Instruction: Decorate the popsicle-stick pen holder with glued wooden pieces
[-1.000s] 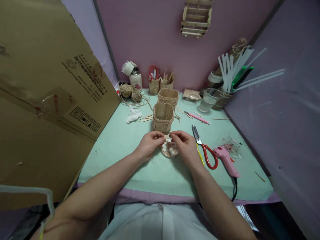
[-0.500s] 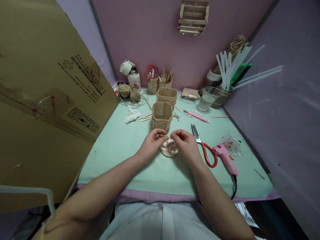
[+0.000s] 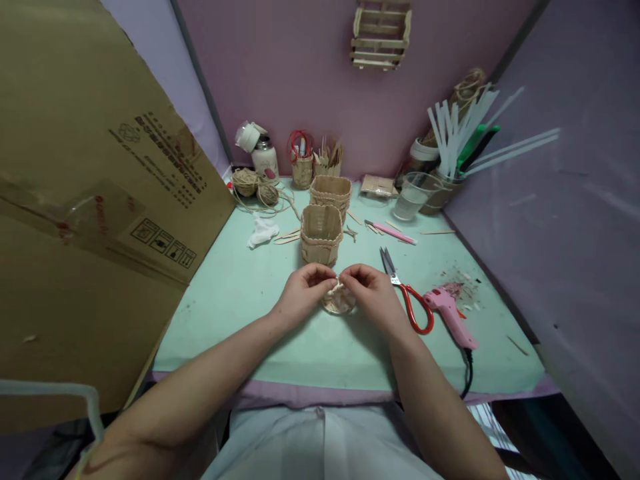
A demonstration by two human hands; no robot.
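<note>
Pinching a small piece (image 3: 339,280) between fingers (image 3: 327,285), above the dish (image 3: 339,309), left hand (image 3: 303,292), right hand (image 3: 371,293) closer than earlier

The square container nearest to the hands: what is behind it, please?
Right behind the nearest container stands a similar container; farther back, a small holder of wooden sticks. The nearest one hides much of the similar one's front and whatever lies between them.

Whatever's between left hand (image 3: 307,291) and right hand (image 3: 373,293), way too tiny to tell. Round dish (image 3: 339,307) partly covered by them. Rear basket (image 3: 330,186) half blocked by front basket (image 3: 320,251). Wall rack (image 3: 380,45) chopped at top edge, cardboard box (image 3: 95,173) at left.
</note>
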